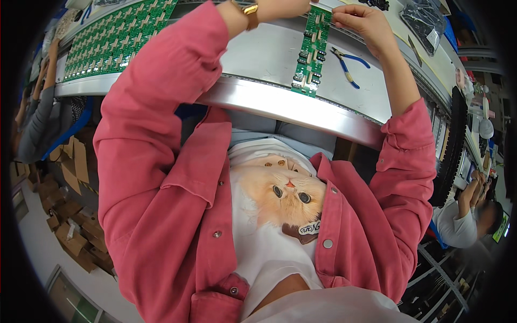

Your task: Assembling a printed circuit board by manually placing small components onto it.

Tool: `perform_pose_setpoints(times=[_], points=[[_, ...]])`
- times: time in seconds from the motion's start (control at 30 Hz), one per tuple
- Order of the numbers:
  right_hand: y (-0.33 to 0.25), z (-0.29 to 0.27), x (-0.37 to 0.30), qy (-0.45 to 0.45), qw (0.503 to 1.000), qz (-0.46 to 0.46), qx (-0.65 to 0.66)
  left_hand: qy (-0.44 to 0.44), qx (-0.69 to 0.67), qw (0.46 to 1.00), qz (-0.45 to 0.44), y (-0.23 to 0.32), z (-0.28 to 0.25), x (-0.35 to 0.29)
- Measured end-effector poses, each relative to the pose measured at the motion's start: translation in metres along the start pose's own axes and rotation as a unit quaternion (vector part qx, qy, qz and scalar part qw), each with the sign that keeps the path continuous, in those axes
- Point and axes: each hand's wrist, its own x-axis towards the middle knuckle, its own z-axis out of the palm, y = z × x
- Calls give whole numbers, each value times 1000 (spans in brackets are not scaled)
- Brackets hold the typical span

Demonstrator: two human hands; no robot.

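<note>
A narrow green circuit board [310,56] with black and pale parts along it lies lengthwise on the metal work surface in front of me. My left hand [285,7] reaches its far end, and the top edge of the picture cuts off most of its fingers. At the board's right edge, the thumb and forefinger of my right hand [367,26] close together against it, near the far end. Side cutters [347,65] with blue and yellowish handles lie just right of the board, touched by neither hand.
Rows of similar green boards [113,43] stand side by side at the left. A clear plastic bag [423,27] with dark contents lies at the far right. A metal rail [285,105] borders the near edge. Other people work at both sides; cardboard boxes [75,231] sit on the floor.
</note>
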Motion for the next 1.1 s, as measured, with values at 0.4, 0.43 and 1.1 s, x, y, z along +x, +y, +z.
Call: perform_pose_setpoints(times=[0.4, 0.43, 1.1], points=[[19, 14, -23, -29, 998, -20, -43, 20, 23, 996, -84, -9, 29, 64], [22, 13, -22, -40, 998, -16, -49, -19, 35, 992, -116, -1, 19, 64], [25, 27, -28, 9, 977, -120, -175, 91, 47, 993, -51, -31, 49, 56]])
